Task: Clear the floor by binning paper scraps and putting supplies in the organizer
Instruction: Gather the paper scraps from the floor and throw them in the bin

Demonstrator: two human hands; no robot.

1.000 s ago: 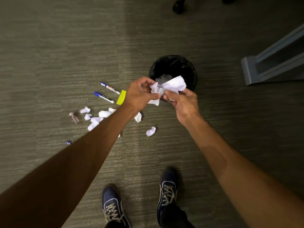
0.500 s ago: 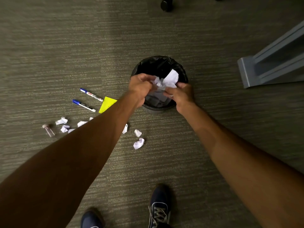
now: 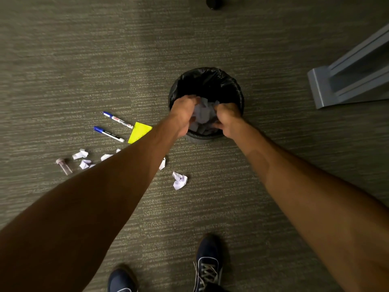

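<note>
A round black bin [image 3: 227,81] with a black liner stands on the carpet ahead of me. Both hands reach down into its mouth. My left hand [image 3: 182,113] and my right hand [image 3: 228,119] press on a bundle of crumpled white paper [image 3: 203,114] between them, inside the bin. On the floor to the left lie more paper scraps [image 3: 80,154], one crumpled scrap [image 3: 179,180] nearer my feet, two blue-capped markers [image 3: 117,119] [image 3: 108,134], a yellow sticky pad [image 3: 139,132] and a small capped tube [image 3: 64,166]. My left forearm hides some scraps.
A grey metal furniture base [image 3: 345,81] stands at the right. A black chair caster [image 3: 213,2] shows at the top edge. My two dark blue shoes [image 3: 207,264] are at the bottom. No organizer is in view.
Both hands have moved forward and down, carrying the paper bundle from above the bin's near rim into its mouth. The view has shifted forward with them.
</note>
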